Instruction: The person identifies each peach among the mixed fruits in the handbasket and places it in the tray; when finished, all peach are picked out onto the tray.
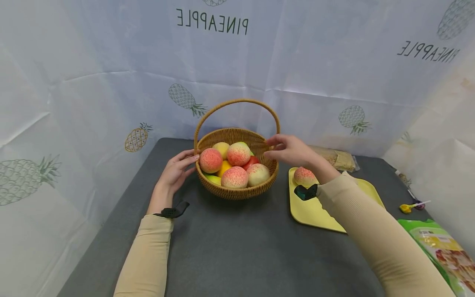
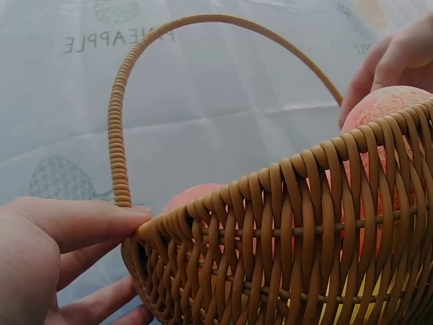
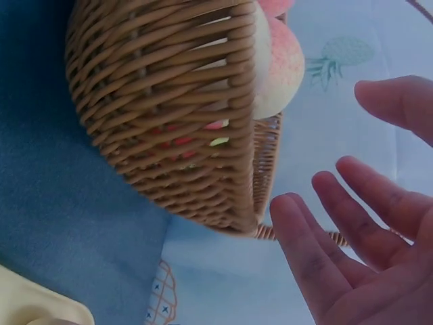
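In the head view a brown wicker basket (image 1: 237, 193) with a tall arched handle stands at the middle back of the dark table, filled with peaches (image 1: 234, 177) and other red, yellow and green fruit. My left hand (image 1: 177, 170) holds the basket's left end at the foot of the handle; in the left wrist view the thumb (image 2: 101, 222) lies at the rim, with the other fingers against the outer side. My right hand (image 1: 289, 149) is by the right end of the rim, its fingers spread and nothing between them. The right wrist view shows those fingers (image 3: 298, 250) near the handle's foot.
A yellow tray (image 1: 309, 214) with one peach (image 1: 304, 176) lies to the right, partly under my right forearm. Behind it is a clear bag (image 1: 339, 159). Lollipops (image 1: 406, 208) and a green snack bag (image 1: 441, 251) lie far right. A pineapple-print curtain (image 1: 315, 62) hangs behind.
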Demonstrator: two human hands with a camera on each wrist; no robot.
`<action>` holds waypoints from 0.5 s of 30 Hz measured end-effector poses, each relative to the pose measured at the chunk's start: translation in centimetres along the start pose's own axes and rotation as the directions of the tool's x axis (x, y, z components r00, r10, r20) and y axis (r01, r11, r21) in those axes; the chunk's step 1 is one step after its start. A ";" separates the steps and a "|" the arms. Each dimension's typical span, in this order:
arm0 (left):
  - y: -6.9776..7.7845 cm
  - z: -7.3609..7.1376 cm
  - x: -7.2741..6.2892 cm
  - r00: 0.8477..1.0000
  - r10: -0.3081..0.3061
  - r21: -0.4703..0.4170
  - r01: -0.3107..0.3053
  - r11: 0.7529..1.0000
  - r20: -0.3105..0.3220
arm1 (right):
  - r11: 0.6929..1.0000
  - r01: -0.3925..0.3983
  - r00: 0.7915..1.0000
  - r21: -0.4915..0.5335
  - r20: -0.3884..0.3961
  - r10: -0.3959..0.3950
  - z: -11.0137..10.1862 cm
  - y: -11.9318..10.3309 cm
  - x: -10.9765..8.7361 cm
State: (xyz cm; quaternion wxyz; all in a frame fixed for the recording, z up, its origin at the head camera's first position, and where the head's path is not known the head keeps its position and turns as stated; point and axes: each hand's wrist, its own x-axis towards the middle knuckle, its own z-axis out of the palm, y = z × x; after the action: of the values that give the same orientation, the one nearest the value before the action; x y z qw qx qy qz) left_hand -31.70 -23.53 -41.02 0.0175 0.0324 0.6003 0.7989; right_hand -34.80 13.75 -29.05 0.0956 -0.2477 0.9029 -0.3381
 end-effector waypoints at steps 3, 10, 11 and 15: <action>0.0 0.0 0.0 1.000 -0.002 -0.007 0.002 1.000 0.001 | 1.000 -0.001 1.000 -0.025 0.021 0.001 0.1 -0.3 0.6; -0.2 -0.1 0.1 1.000 -0.010 -0.015 0.011 1.000 0.007 | 0.994 -0.065 0.992 -0.088 0.102 0.074 0.0 -1.6 2.1; -0.2 -0.1 0.1 1.000 -0.010 -0.015 0.010 1.000 0.005 | 0.993 -0.076 0.990 -0.085 0.112 0.085 0.0 -1.8 2.3; -0.2 0.0 0.2 1.000 -0.006 -0.010 0.006 1.000 0.003 | 0.991 -0.118 0.982 -0.056 0.140 0.124 0.1 -2.5 3.0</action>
State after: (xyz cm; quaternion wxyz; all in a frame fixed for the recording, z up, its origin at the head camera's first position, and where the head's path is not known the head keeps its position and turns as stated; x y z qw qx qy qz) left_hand -31.87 -23.46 -41.19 0.0210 0.0320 0.5962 0.8019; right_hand -36.43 10.56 -27.52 0.1748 -0.2182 0.9148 -0.2914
